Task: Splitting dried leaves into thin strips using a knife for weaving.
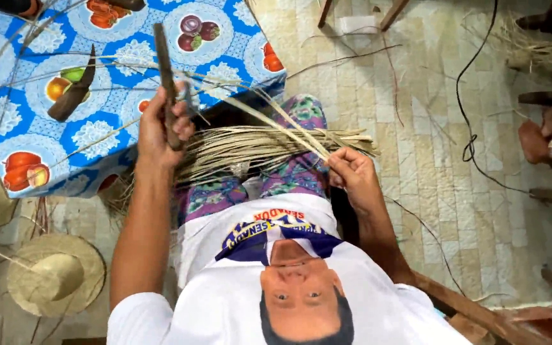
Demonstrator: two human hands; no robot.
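Note:
My left hand (161, 124) is closed around a dark, narrow wooden-handled tool (165, 70) held upright above my lap. My right hand (351, 172) pinches the near ends of a few long pale straw strips (276, 124) that run up and left toward the tool. A thick bundle of dried straw (257, 148) lies across my knees, between the two hands, over floral trousers (305, 112). The lower part of the tool is hidden inside my fist.
A table with a blue fruit-pattern cloth (27, 121) stands at left, with a dark curved piece (71, 96) on it. A straw hat (55, 275) lies on the floor lower left. A black cable (471, 128) crosses the tiled floor; another person's limb (535, 140) shows at right.

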